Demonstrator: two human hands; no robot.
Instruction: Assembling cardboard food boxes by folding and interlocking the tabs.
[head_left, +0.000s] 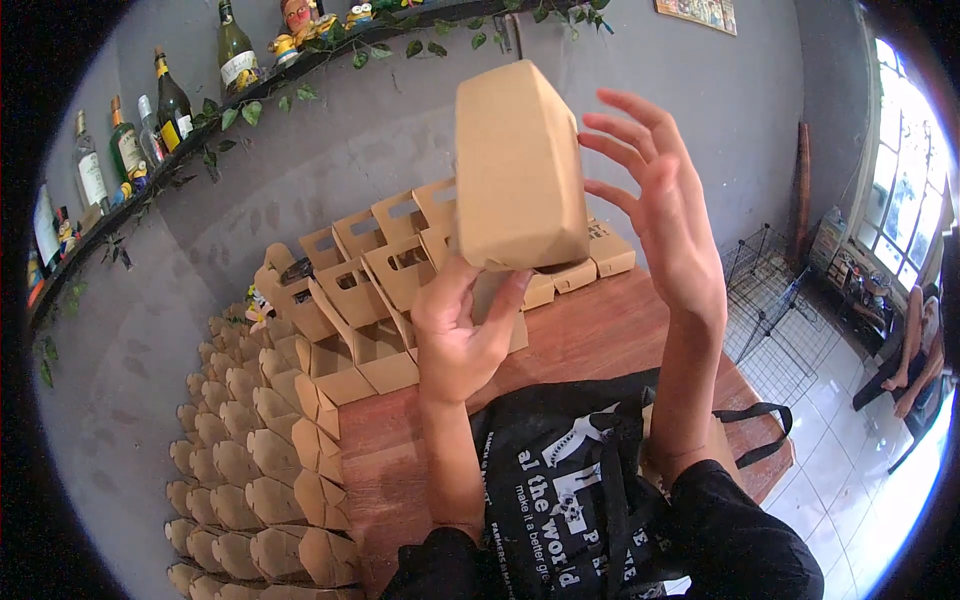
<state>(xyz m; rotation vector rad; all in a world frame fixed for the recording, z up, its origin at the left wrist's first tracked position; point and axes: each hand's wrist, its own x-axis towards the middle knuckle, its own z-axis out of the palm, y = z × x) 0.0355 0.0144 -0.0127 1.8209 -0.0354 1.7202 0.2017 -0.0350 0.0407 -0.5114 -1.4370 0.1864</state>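
Note:
A brown cardboard food box with tapered sides is held up above the table in front of me. My left hand grips it from below, thumb and fingers at its lower edge. My right hand is raised just to the right of the box, its fingers apart and curved toward the box's side. Whether a fingertip touches the cardboard I cannot tell. Behind and below the box, several open cardboard carriers with handle holes stand in rows on the wooden table.
Many nested cardboard boxes are stacked at the left. Flat cardboard boxes lie at the table's far right. A black printed cloth bag lies close to me. Above runs a shelf with bottles and vines. A wire cage and a seated person are at right.

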